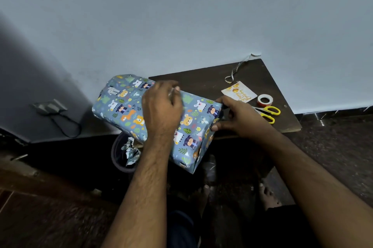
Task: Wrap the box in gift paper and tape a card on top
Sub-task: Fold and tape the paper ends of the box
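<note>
— Was there anything to read on the bench (201, 80)?
— The white card (239, 91) carried "Happy Birthday" in gold script, upside down from this side.
— And on the gift paper (125, 102)?
— Small dark patches bore white lettering, too blurred to make out.

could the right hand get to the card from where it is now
Probably yes. The card lies bare on the table, just beyond the right hand, with nothing between them. But that hand grips the box end and would have to let go.
</note>
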{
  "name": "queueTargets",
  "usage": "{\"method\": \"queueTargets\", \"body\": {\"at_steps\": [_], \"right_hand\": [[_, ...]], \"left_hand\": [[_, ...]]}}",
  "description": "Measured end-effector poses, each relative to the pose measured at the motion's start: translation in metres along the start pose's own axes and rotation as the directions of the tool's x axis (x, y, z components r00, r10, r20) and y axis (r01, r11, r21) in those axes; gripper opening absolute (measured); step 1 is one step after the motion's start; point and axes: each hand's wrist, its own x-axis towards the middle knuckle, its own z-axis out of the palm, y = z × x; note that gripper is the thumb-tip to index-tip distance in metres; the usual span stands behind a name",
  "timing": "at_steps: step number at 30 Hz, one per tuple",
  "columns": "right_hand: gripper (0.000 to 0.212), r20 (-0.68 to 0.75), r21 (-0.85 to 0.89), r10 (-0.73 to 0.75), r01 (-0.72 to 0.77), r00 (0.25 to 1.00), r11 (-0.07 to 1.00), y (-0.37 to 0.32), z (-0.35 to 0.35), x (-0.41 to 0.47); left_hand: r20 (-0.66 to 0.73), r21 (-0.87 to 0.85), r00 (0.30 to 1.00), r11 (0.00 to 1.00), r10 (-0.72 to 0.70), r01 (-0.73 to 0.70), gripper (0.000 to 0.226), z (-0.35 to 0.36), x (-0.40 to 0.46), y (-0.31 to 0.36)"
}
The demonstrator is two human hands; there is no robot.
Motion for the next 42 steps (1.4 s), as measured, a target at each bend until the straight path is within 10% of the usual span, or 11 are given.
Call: {"method": "queueTargets", "body": {"at_steps": [5, 8, 11, 14, 25, 31, 42], "right_hand": [[0.041, -0.074, -0.124, 0.036, -0.045, 0.997, 0.991, -0.007, 0.002, -0.012], [0.031, -0.098, -0.150, 0.029, -0.044, 0.995, 0.988, -0.014, 0.007, -0.024], [0.030, -0.087, -0.077, 0.023, -0.030, 0.996, 0.997, -0.018, 0.013, -0.035], [0.035, -0.048, 0.022, 0.002, -0.001, 0.999, 1.000, -0.024, 0.015, -0.049], [0.038, -0.260, 0.529, 0.094, 0.061, 0.961, 0.846, -0.055, 0.029, -0.080], [0.035, -0.343, 0.533, 0.064, 0.139, 0.937, 0.834, -0.079, 0.013, -0.096], [0.059, -0.399, 0.386, -0.114, 0.279, 0.910, 0.879, -0.138, -0.055, -0.116]], "left_hand": [[-0.093, -0.073, 0.848, 0.853, -0.522, 0.517, 0.078, -0.018, -0.044, -0.006], [0.086, -0.451, 0.607, 0.513, -0.790, 0.730, 0.099, -0.020, -0.065, -0.009], [0.367, -0.703, 0.499, 0.118, -0.785, 0.702, 0.067, -0.027, -0.076, -0.017], [0.462, -0.729, 0.498, 0.006, -0.733, 0.685, 0.060, -0.037, -0.082, -0.022], [0.266, -0.814, 0.902, 0.422, -0.340, 0.399, 0.086, -0.066, -0.097, 0.007], [0.376, -0.753, 0.910, 0.513, -0.178, 0.411, 0.121, -0.091, -0.081, 0.020], [0.282, -0.739, 0.958, 0.650, 0.058, 0.178, 0.111, -0.155, -0.038, 0.060]]}}
